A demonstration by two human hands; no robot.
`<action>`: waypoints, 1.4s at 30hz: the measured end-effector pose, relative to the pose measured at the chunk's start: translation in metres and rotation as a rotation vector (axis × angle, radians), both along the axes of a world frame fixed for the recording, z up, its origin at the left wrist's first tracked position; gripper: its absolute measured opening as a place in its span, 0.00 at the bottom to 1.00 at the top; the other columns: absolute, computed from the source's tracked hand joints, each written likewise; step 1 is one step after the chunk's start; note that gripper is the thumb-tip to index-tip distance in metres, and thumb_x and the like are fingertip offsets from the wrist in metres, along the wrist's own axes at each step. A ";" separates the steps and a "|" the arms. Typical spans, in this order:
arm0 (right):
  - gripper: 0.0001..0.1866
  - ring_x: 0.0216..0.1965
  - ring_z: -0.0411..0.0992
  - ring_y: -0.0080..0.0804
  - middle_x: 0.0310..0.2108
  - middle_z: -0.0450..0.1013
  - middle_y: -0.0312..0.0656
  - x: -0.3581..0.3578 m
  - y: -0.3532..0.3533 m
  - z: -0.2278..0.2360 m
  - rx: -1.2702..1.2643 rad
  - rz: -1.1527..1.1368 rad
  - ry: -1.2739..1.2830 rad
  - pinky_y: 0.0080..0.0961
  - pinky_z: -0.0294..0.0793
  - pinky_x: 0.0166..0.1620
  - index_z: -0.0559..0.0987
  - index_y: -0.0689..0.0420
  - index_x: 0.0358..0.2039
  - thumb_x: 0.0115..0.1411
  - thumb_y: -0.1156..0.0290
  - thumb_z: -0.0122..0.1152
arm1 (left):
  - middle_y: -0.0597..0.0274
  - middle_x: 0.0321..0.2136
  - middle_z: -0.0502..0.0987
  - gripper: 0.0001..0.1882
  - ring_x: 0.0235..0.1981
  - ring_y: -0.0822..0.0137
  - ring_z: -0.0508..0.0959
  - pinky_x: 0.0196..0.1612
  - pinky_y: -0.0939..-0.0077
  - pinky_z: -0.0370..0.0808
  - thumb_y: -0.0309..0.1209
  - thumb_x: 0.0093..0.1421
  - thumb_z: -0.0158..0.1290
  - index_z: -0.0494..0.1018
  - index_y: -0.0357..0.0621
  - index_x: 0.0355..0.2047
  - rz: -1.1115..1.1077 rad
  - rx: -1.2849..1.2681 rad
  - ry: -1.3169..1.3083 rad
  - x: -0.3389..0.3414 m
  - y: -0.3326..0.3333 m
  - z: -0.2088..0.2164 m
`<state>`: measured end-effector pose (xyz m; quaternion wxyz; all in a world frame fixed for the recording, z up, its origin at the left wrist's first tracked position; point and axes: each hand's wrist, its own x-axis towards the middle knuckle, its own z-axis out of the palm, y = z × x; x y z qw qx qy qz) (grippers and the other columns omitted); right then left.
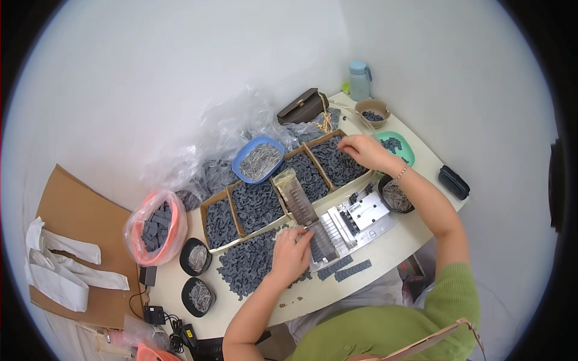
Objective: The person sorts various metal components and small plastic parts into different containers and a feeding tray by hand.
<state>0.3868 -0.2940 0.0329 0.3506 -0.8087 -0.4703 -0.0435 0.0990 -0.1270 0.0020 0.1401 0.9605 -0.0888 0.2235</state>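
Note:
My left hand [290, 254] is closed at the left side of a metal fixture [365, 212], thumb and fingers together beside its ribbed grey slots; whatever they pinch is too small to make out. A hinged transparent cover [296, 196] stands raised behind those slots. My right hand [364, 150] reaches over the right compartment of a divided cardboard box [239, 224] filled with small dark grey plastic parts. Its fingertips are drawn together at the parts, and anything between them is hidden. A loose pile of the same parts [247, 268] lies left of my left hand.
A blue tray of metal pins [260, 161] rests on the box's back edge. Black bowls of pins [197, 296] stand at left; another bowl [396, 195] is under my right forearm. Grey strips [353, 270] lie before the fixture. A green tray [404, 147] and bottle [359, 84] are far right.

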 end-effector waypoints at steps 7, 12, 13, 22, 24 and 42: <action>0.11 0.42 0.75 0.42 0.35 0.77 0.45 -0.016 0.012 -0.007 -0.511 0.030 -0.160 0.37 0.74 0.45 0.81 0.55 0.32 0.46 0.68 0.69 | 0.53 0.29 0.73 0.12 0.31 0.56 0.75 0.33 0.66 0.75 0.29 0.44 0.55 0.76 0.33 0.29 0.076 0.195 0.141 -0.019 -0.036 0.004; 0.11 0.39 0.75 0.44 0.33 0.77 0.46 -0.015 0.014 -0.008 -0.494 0.027 -0.162 0.38 0.74 0.43 0.79 0.57 0.31 0.45 0.72 0.67 | 0.57 0.21 0.72 0.04 0.24 0.60 0.76 0.26 0.70 0.75 0.26 0.45 0.54 0.72 0.38 0.20 0.053 0.318 0.159 -0.017 -0.038 -0.007; 0.11 0.38 0.76 0.45 0.32 0.77 0.46 -0.017 0.014 -0.006 -0.475 0.034 -0.156 0.38 0.74 0.43 0.78 0.57 0.30 0.45 0.72 0.67 | 0.57 0.21 0.72 0.04 0.25 0.60 0.76 0.26 0.69 0.75 0.27 0.45 0.54 0.72 0.39 0.20 0.073 0.283 0.192 -0.018 -0.037 -0.003; 0.06 0.34 0.74 0.46 0.29 0.75 0.46 -0.041 -0.001 0.016 -0.082 0.088 -0.131 0.37 0.73 0.39 0.78 0.60 0.32 0.51 0.76 0.61 | 0.51 0.24 0.74 0.03 0.27 0.56 0.76 0.31 0.66 0.72 0.24 0.59 0.52 0.73 0.38 0.33 0.538 -0.178 -0.328 -0.024 0.088 0.080; 0.05 0.33 0.74 0.45 0.30 0.74 0.46 -0.051 -0.004 0.018 -0.063 0.109 -0.112 0.36 0.73 0.39 0.78 0.60 0.31 0.52 0.76 0.60 | 0.51 0.25 0.75 0.04 0.26 0.55 0.76 0.31 0.66 0.71 0.25 0.59 0.52 0.74 0.37 0.33 0.722 -0.138 -0.407 -0.043 0.144 0.095; 0.04 0.33 0.73 0.46 0.29 0.74 0.45 -0.122 0.002 -0.002 0.032 0.387 -0.019 0.37 0.72 0.36 0.76 0.58 0.30 0.53 0.76 0.60 | 0.50 0.29 0.74 0.03 0.35 0.52 0.77 0.38 0.58 0.75 0.21 0.51 0.49 0.74 0.38 0.26 0.558 0.291 0.226 -0.041 0.189 0.010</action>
